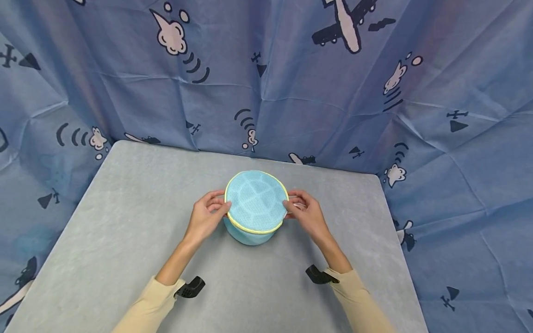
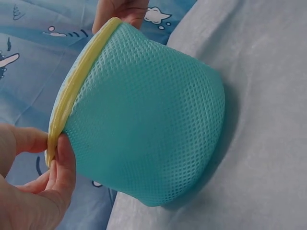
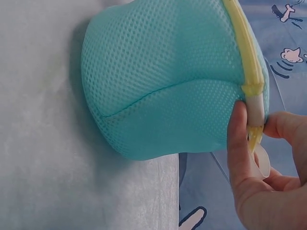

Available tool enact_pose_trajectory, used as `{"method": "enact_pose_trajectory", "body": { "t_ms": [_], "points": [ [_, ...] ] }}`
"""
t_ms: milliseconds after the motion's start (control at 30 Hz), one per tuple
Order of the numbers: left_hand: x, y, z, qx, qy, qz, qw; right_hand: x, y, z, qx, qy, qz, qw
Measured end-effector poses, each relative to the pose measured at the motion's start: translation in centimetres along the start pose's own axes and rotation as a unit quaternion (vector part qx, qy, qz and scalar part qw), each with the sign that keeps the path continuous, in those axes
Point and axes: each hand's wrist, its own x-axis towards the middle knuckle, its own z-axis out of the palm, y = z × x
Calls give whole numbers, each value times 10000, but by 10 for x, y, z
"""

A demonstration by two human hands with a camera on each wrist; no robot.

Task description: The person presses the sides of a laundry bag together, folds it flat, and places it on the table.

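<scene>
A turquoise mesh laundry bag (image 1: 257,201), round and drum-shaped with a yellow zipper rim, stands on the table between both hands. My left hand (image 1: 207,213) pinches the rim on its left side, thumb on top and fingers beneath; the left wrist view shows the yellow zipper (image 2: 76,91) between thumb and fingertips. On the opposite side my right hand (image 1: 307,213) pinches the rim. Close to those fingers, the right wrist view shows a whitish piece (image 3: 255,110) on the zipper and a pale loop (image 3: 263,160). Through the mesh top, the inside cannot be made out clearly.
The bag's base rests on a grey-covered table (image 1: 137,222). Behind the table and along its sides hangs a blue curtain (image 1: 225,60) with airplane and cloud prints. Black wrist cameras (image 1: 191,287) sit at the beige sleeves (image 1: 358,296).
</scene>
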Motion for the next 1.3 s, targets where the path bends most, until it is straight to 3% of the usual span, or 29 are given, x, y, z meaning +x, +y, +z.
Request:
{"method": "enact_pose_trajectory", "body": {
  "t_ms": [300,600,1300],
  "points": [
    [-4,0,-1,154,-193,-13,9997,-6,2,2,-100,-3,50,9999],
    [-3,-6,1,90,134,-172,9997,-9,3,7,14,-104,70,9999],
    [-4,-22,-2,655,59,-177,9977,-8,20,16,-159,-83,33,9998]
  ]
}}
